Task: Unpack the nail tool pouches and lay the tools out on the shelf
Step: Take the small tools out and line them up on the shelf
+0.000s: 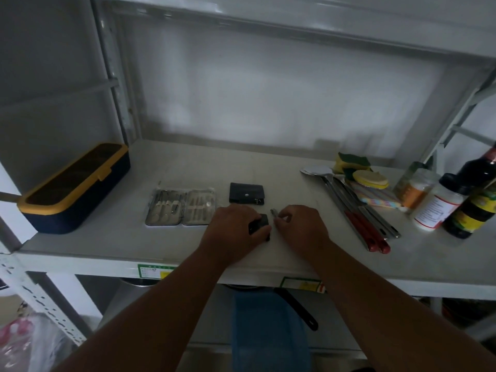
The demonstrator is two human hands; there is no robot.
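Near the shelf's (188, 253) front edge, the left hand (233, 232) clamps a small dark pouch (259, 222). The right hand's (300, 226) grip pinches a metal tool (274, 212) at its mouth. Advise a straight, slow draw, pouch pinned flat.

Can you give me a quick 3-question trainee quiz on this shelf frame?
1. True or false: the open tool case lies left of the snapped-shut pouch.
2. Which hand grips the small dark pouch? A left hand B right hand
3. Fill in: the right hand pinches a small ____ tool.

Key: 1 true; 2 A; 3 metal.
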